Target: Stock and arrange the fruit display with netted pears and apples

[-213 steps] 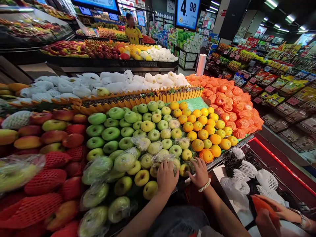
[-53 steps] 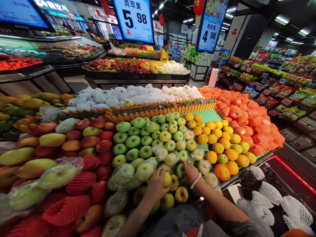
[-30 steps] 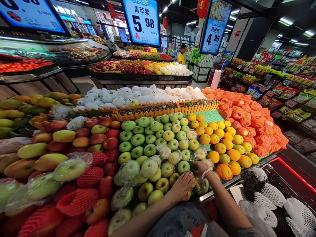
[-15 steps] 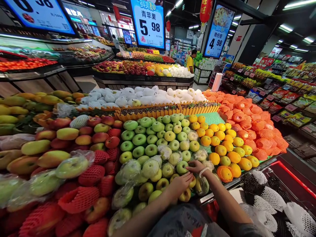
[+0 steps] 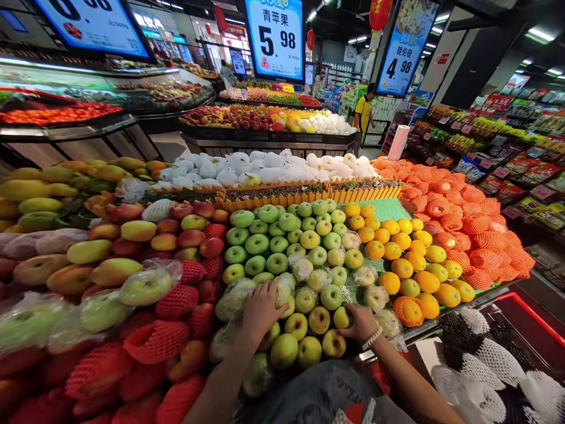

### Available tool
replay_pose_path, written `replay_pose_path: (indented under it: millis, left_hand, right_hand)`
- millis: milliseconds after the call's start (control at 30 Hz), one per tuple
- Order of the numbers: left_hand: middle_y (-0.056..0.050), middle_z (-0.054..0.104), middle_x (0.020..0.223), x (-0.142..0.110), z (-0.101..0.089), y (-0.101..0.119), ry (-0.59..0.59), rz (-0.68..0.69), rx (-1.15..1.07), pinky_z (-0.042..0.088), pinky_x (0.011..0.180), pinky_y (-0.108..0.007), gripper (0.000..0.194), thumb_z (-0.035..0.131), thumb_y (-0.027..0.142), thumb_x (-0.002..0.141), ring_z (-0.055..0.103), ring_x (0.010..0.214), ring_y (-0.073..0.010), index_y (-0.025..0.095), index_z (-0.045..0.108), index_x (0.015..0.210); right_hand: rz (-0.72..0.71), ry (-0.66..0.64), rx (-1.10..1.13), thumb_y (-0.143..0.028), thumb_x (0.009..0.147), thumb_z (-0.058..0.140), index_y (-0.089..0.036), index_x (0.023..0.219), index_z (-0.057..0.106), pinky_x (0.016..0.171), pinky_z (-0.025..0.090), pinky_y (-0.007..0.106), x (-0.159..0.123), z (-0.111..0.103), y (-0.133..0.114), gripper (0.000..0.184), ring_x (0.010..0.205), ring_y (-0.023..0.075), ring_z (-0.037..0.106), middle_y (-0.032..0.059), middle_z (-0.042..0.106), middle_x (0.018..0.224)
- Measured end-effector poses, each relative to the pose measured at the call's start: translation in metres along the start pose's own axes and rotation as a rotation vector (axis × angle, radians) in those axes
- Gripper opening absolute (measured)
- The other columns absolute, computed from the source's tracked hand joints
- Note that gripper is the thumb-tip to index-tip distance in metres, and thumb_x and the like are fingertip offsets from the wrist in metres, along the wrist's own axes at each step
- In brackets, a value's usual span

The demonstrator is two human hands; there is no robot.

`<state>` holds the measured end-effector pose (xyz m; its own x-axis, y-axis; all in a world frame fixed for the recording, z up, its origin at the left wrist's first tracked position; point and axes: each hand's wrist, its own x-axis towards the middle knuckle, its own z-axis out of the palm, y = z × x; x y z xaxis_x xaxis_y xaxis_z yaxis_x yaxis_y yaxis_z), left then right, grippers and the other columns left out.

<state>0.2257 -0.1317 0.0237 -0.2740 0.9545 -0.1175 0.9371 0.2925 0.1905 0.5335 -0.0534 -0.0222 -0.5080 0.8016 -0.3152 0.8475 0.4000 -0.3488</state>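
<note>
A yellow-green apple [image 5: 341,318], left of the oranges [image 5: 402,268] and nearer the person, sits between the right hand's [image 5: 361,324] parted thumb and fingers, right edge hidden; grip unclear. Farther left of the oranges, the left hand [image 5: 261,309] arches beside a wrapped apple [image 5: 286,287], its underside hidden, hold untellable.

Near lower centre, the left hand [image 5: 262,306] is covering part of a bagged apple [image 5: 285,287], while the right hand [image 5: 361,324] is hiding one side of a yellow-green apple [image 5: 341,318]. The top edge is cutting off a price screen [image 5: 95,32] at upper left and a red lantern [image 5: 380,13] at upper right; the bottom edge is cropping dark clothing [image 5: 315,391].
</note>
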Motion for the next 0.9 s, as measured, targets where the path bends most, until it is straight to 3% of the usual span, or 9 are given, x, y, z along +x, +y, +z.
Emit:
replay_pose_path:
  millis: [167,233,333,467,600,767,833,900]
  left_hand:
    - [-0.018,0.062,0.145,0.000,-0.004,0.006,-0.040,0.011,0.024,0.041,0.115,-0.047,0.078,0.072,0.042,0.086,0.058,0.133,-0.0366,0.017,0.044,0.155]
    - [-0.018,0.064,0.143,0.002,-0.004,0.006,-0.045,0.006,0.027,0.040,0.115,-0.046,0.079,0.073,0.039,0.084,0.059,0.131,-0.0355,0.019,0.043,0.154]
    - [-0.016,0.066,0.139,0.003,-0.001,0.002,-0.041,0.007,0.026,0.040,0.114,-0.044,0.079,0.073,0.037,0.082,0.061,0.129,-0.0344,0.021,0.044,0.153]
    - [-0.014,0.069,0.135,0.002,0.003,-0.001,-0.007,0.021,0.048,0.040,0.114,-0.044,0.073,0.071,0.035,0.082,0.063,0.126,-0.0329,0.022,0.048,0.150]
    - [-0.013,0.071,0.131,0.002,-0.001,0.009,-0.004,0.033,0.078,0.041,0.113,-0.046,0.068,0.069,0.033,0.082,0.065,0.124,-0.0334,0.023,0.052,0.146]
    - [-0.014,0.063,0.145,0.002,0.002,0.041,0.039,0.127,-0.081,0.044,0.112,-0.046,0.077,0.071,0.031,0.080,0.058,0.133,-0.0340,0.023,0.044,0.151]
    - [-0.014,0.060,0.148,0.001,0.011,0.056,0.065,0.210,-0.195,0.044,0.115,-0.044,0.081,0.071,0.024,0.076,0.054,0.138,-0.0327,0.022,0.042,0.152]
    - [-0.013,0.058,0.149,0.000,0.023,0.070,0.104,0.324,-0.308,0.044,0.117,-0.044,0.080,0.065,0.015,0.074,0.052,0.139,-0.0310,0.020,0.043,0.151]
  right_hand:
    - [0.021,-0.033,-0.120,-0.044,0.062,0.098,-0.016,0.136,0.066,0.101,0.049,0.045,0.006,-0.005,-0.001,0.085,0.121,0.0392,0.063,0.0207,0.064,0.135]
    - [-0.011,-0.095,-0.149,-0.049,0.074,0.090,-0.014,0.146,0.058,0.107,0.046,0.049,0.005,0.002,0.001,0.087,0.130,0.0415,0.059,0.0248,0.059,0.143]
    - [-0.060,-0.148,-0.182,-0.043,0.096,0.068,-0.009,0.154,0.048,0.115,0.040,0.053,0.003,0.018,0.004,0.070,0.139,0.0400,0.054,0.0286,0.056,0.149]
    - [-0.065,-0.071,-0.213,-0.029,0.096,0.067,-0.006,0.153,0.049,0.117,0.041,0.055,-0.001,0.036,0.001,0.065,0.138,0.0393,0.056,0.0296,0.057,0.150]
    - [-0.032,0.032,-0.202,-0.033,0.095,0.067,-0.005,0.157,0.045,0.123,0.036,0.058,-0.007,0.043,-0.004,0.071,0.142,0.0394,0.054,0.0295,0.054,0.154]
    - [-0.006,-0.002,-0.095,-0.053,0.094,0.068,-0.008,0.160,0.044,0.124,0.029,0.068,-0.007,0.014,-0.016,0.083,0.135,0.0456,0.060,0.0296,0.063,0.144]
    - [-0.035,0.067,0.032,-0.060,0.087,0.074,-0.012,0.164,0.036,0.124,0.028,0.068,-0.006,-0.002,-0.023,0.099,0.137,0.0463,0.057,0.0279,0.064,0.144]
    - [-0.135,0.175,0.244,-0.064,0.077,0.083,-0.014,0.168,0.024,0.124,0.033,0.062,-0.003,-0.012,-0.031,0.119,0.146,0.0443,0.050,0.0270,0.053,0.156]
